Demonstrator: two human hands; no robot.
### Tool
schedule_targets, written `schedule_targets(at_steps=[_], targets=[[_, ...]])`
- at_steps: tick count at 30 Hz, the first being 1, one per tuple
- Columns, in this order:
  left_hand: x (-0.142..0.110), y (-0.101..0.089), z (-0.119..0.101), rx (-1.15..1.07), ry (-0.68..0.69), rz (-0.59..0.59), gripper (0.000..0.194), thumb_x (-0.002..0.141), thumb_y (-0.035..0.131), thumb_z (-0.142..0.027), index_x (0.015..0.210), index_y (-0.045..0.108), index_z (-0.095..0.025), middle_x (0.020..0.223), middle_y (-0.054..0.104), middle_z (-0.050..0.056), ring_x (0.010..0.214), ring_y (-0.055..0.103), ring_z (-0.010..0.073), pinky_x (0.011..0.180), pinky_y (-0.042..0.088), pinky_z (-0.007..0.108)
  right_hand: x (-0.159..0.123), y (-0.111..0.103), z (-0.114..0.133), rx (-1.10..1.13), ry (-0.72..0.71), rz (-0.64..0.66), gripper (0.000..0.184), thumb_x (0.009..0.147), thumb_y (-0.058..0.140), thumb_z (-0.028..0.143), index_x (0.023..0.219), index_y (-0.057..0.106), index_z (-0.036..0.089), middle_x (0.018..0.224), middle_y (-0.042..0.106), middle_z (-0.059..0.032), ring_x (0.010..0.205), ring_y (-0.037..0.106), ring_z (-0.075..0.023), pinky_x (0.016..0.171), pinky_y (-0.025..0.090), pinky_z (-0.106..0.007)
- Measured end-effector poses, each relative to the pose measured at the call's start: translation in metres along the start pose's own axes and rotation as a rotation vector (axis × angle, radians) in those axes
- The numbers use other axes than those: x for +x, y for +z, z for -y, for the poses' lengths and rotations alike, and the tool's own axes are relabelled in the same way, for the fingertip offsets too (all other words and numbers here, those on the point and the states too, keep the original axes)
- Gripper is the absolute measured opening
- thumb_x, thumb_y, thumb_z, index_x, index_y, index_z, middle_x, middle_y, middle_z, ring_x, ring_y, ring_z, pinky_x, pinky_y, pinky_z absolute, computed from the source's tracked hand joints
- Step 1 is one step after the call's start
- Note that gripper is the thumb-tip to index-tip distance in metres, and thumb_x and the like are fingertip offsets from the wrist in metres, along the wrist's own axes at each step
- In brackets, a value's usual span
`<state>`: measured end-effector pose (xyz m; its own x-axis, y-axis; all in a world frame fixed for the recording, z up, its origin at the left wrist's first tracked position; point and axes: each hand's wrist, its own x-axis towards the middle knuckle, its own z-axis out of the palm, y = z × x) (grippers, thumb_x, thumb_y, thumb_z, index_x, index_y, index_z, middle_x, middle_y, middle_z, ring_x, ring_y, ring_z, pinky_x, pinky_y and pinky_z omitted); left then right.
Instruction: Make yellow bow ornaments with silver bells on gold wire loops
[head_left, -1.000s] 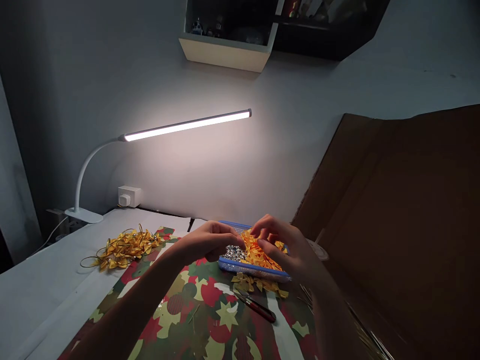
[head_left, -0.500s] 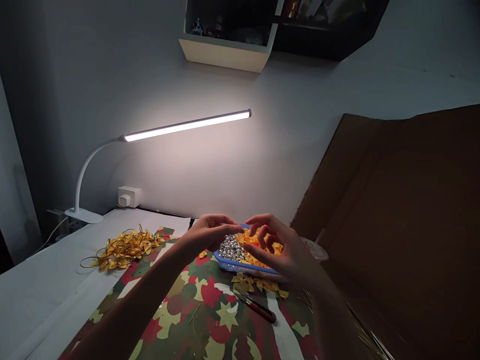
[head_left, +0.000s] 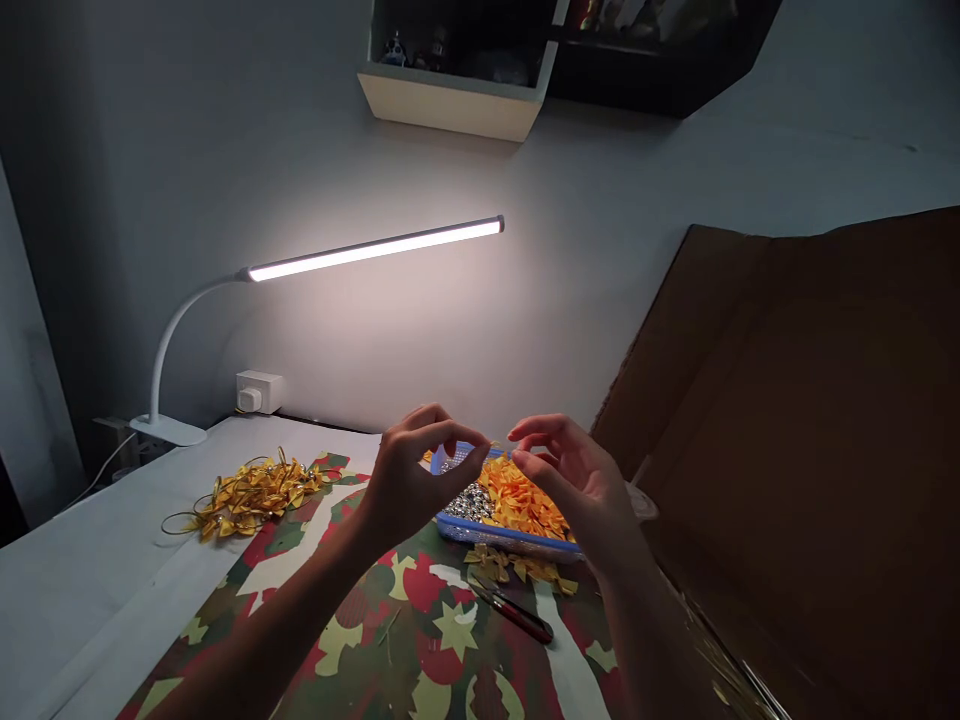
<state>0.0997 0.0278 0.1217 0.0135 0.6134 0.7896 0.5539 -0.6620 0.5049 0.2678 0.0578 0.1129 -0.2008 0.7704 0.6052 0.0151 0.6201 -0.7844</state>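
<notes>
Raising both hands over a blue tray [head_left: 508, 540], a person works at a counter [head_left: 75, 600] under a white lamp [head_left: 375, 250]. The left hand [head_left: 420, 480] hangs above the tray's left end, thumb and forefinger pressed nearly together; in the dim light, they may be pinching a thin thread, though that is hard to tell. The right hand [head_left: 577, 485] hovers above the tray's right end, its fingers [head_left: 536, 428] loosely curled and parted. Silver beads [head_left: 465, 502] fill the tray's left end, with orange petals [head_left: 521, 505] heaped at its right. The tray sits on a printed sheet [head_left: 450, 630]. Just in front of the tray lie gold petals [head_left: 510, 568] and a red-handled tool [head_left: 517, 617]. Well left of the tray rests a tangled gold strand [head_left: 251, 497], while a cardboard panel [head_left: 787, 400] stands to its right.
</notes>
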Motion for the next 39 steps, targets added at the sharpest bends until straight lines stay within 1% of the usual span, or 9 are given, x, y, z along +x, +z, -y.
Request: schedule_targets(at_steps=[3, 7, 13, 16, 22, 26, 29, 31, 39], targets=[[-0.001, 0.0, -0.002, 0.043, 0.064, -0.023, 0.01, 0.079, 0.065, -0.023, 0.073, 0.073, -0.022, 0.063, 0.05, -0.001, 0.06, 0.048, 0.0145, 0.058, 0.038, 0.028, 0.002, 0.004, -0.001, 0.1, -0.036, 0.027, 0.013, 0.074, 0.064, 0.03, 0.082, 0.056, 0.024, 0.081, 0.061, -0.0012, 0.074, 0.057, -0.0163, 0.063, 0.049, -0.028], [-0.002, 0.0, -0.003, 0.065, 0.105, -0.027, 0.01, 0.079, 0.065, -0.022, 0.074, 0.073, -0.022, 0.064, 0.053, 0.0, 0.063, 0.051, 0.0151, 0.058, 0.039, 0.028, 0.003, 0.008, -0.005, 0.173, -0.029, 0.047, 0.014, 0.074, 0.065, 0.029, 0.077, 0.052, 0.024, 0.075, 0.058, 0.0002, 0.071, 0.056, -0.0153, 0.06, 0.048, -0.026], [-0.002, 0.001, -0.002, 0.076, 0.14, -0.002, 0.01, 0.08, 0.065, -0.019, 0.076, 0.074, -0.02, 0.065, 0.054, 0.0, 0.063, 0.051, 0.0149, 0.06, 0.041, 0.027, 0.002, 0.011, -0.005, 0.225, -0.075, 0.043, 0.013, 0.076, 0.065, 0.025, 0.079, 0.052, 0.024, 0.079, 0.057, 0.0003, 0.075, 0.056, -0.0151, 0.062, 0.047, -0.026], [-0.001, 0.001, -0.002, 0.095, 0.144, 0.013, 0.01, 0.08, 0.065, -0.018, 0.076, 0.074, -0.02, 0.065, 0.054, 0.0, 0.063, 0.05, 0.0152, 0.061, 0.041, 0.027, 0.001, 0.012, -0.003, 0.161, -0.141, 0.04, 0.011, 0.079, 0.062, 0.022, 0.079, 0.051, 0.024, 0.08, 0.056, 0.0, 0.077, 0.057, -0.0158, 0.06, 0.045, -0.026], [-0.001, 0.0, -0.002, 0.123, 0.15, 0.025, 0.009, 0.078, 0.066, -0.015, 0.076, 0.074, -0.02, 0.065, 0.055, 0.0, 0.063, 0.05, 0.0149, 0.06, 0.041, 0.027, -0.002, 0.014, 0.0, -0.143, -0.329, 0.007, 0.014, 0.079, 0.057, 0.015, 0.084, 0.049, 0.024, 0.083, 0.057, -0.0003, 0.077, 0.056, -0.0169, 0.064, 0.046, -0.03], [-0.001, 0.0, 0.0, 0.123, 0.209, 0.013, 0.009, 0.077, 0.067, -0.013, 0.076, 0.073, -0.019, 0.064, 0.054, -0.001, 0.063, 0.05, 0.0143, 0.059, 0.043, 0.026, -0.002, 0.014, 0.002, -0.229, -0.41, 0.011, 0.013, 0.081, 0.053, 0.013, 0.084, 0.047, 0.024, 0.08, 0.055, -0.0001, 0.073, 0.055, -0.0158, 0.063, 0.048, -0.031], [-0.001, 0.001, 0.003, 0.1, 0.294, -0.025, 0.011, 0.077, 0.066, -0.01, 0.076, 0.073, -0.018, 0.064, 0.053, -0.002, 0.062, 0.051, 0.0135, 0.059, 0.044, 0.025, -0.001, 0.014, 0.003, -0.237, -0.447, 0.004, 0.014, 0.08, 0.052, 0.012, 0.083, 0.046, 0.024, 0.078, 0.054, 0.0012, 0.069, 0.054, -0.0146, 0.06, 0.048, -0.029], [0.0, 0.002, 0.005, 0.094, 0.324, -0.04, 0.011, 0.076, 0.067, -0.009, 0.076, 0.073, -0.017, 0.063, 0.053, -0.002, 0.062, 0.051, 0.0132, 0.059, 0.044, 0.025, -0.002, 0.014, 0.002, -0.241, -0.453, -0.005, 0.014, 0.08, 0.052, 0.011, 0.083, 0.046, 0.024, 0.077, 0.054, 0.0016, 0.068, 0.054, -0.0143, 0.06, 0.049, -0.03], [0.0, 0.001, 0.003, 0.108, 0.321, -0.044, 0.01, 0.077, 0.068, -0.011, 0.074, 0.073, -0.018, 0.063, 0.054, -0.002, 0.062, 0.051, 0.0131, 0.059, 0.046, 0.025, -0.002, 0.012, -0.002, -0.27, -0.456, -0.018, 0.015, 0.08, 0.052, 0.01, 0.083, 0.046, 0.024, 0.078, 0.053, 0.0015, 0.068, 0.052, -0.0142, 0.061, 0.048, -0.031]])
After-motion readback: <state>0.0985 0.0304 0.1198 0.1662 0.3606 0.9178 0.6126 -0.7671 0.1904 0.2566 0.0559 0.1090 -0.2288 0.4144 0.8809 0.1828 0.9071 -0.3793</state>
